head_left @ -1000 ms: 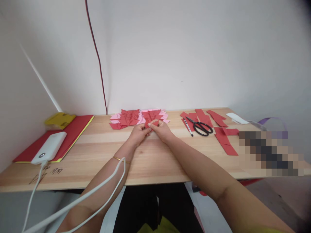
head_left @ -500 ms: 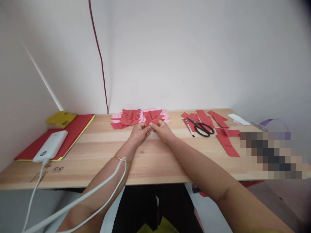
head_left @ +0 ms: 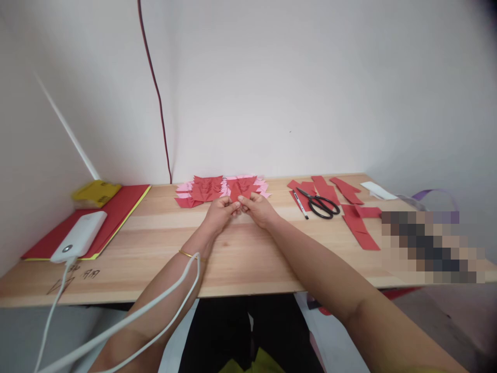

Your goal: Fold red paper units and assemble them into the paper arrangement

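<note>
Both hands meet at the middle of the wooden table (head_left: pixel 240 259). My left hand (head_left: pixel 221 211) and my right hand (head_left: pixel 259 207) each pinch a small folded red paper piece (head_left: pixel 237 192) between fingertips and thumbs, fingers closed on it. Just behind the hands lies a spread of folded red and pink paper pieces (head_left: pixel 205 189) near the wall. A gold bangle is on my left wrist.
Black scissors (head_left: pixel 320 203) and a pen (head_left: pixel 300 203) lie to the right among red paper strips (head_left: pixel 359 225). At the left are a white power bank (head_left: pixel 79 235) with cable on red sheets (head_left: pixel 116 212), and a yellow packet (head_left: pixel 95 191).
The red piece has been turned and opened a little between the fingertips; the hands stay in the same spot.
</note>
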{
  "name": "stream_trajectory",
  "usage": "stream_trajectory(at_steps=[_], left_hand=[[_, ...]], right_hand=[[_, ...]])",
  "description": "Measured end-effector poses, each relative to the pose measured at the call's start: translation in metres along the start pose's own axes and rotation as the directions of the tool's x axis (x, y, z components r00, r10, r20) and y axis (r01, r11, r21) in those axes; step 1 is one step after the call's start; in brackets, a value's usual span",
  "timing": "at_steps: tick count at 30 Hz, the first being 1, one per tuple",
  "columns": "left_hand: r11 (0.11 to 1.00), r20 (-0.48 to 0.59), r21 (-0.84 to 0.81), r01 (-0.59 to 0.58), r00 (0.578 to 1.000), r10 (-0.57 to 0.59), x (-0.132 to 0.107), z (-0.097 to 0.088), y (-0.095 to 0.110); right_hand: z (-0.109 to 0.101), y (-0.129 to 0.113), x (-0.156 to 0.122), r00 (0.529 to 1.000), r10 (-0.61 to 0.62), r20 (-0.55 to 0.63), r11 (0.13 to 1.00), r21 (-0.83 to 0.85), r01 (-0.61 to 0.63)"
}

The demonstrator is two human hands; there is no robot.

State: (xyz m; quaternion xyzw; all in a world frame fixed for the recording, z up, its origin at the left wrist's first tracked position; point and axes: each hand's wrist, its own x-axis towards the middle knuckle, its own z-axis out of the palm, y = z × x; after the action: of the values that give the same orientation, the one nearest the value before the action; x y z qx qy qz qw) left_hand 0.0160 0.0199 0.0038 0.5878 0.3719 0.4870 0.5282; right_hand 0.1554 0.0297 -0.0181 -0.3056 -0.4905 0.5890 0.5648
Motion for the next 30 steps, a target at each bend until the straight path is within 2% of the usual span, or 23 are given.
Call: stream_trajectory(at_steps=[3,6,13,17,22,26,30], left_hand=[[0.999,-0.048,-0.045,0.021,0.999,-0.023,0.0,0.003,-0.001],[0.996,-0.07,-0.086,0.014,0.997,-0.02,0.003,0.002,-0.005],[0.974,-0.029,-0.202,0.104,0.993,-0.112,0.005,-0.002,-0.011],[0.982,-0.091,-0.17,0.082,0.991,-0.098,0.006,-0.002,-0.011],[0.992,-0.127,-0.121,0.036,0.991,-0.052,0.007,-0.002,-0.012],[0.991,-0.11,-0.124,0.047,0.992,-0.061,0.006,-0.002,-0.012],[0.98,-0.04,-0.182,0.083,0.995,-0.092,0.005,-0.001,-0.012]], right_hand=[[0.002,0.001,0.001,0.998,0.044,-0.035,0.998,0.041,-0.043],[0.004,0.001,0.0,0.999,0.029,-0.018,0.998,0.054,-0.028],[0.002,0.001,0.0,0.998,-0.042,-0.043,0.996,-0.079,0.038],[0.006,-0.005,-0.003,0.998,-0.068,-0.003,0.981,-0.182,0.066],[0.01,-0.008,-0.005,0.997,-0.067,0.025,0.98,-0.188,0.07],[0.008,-0.006,-0.004,0.997,-0.072,-0.021,0.98,-0.19,0.067],[0.005,-0.005,-0.003,0.998,-0.058,-0.013,0.99,-0.132,0.056]])
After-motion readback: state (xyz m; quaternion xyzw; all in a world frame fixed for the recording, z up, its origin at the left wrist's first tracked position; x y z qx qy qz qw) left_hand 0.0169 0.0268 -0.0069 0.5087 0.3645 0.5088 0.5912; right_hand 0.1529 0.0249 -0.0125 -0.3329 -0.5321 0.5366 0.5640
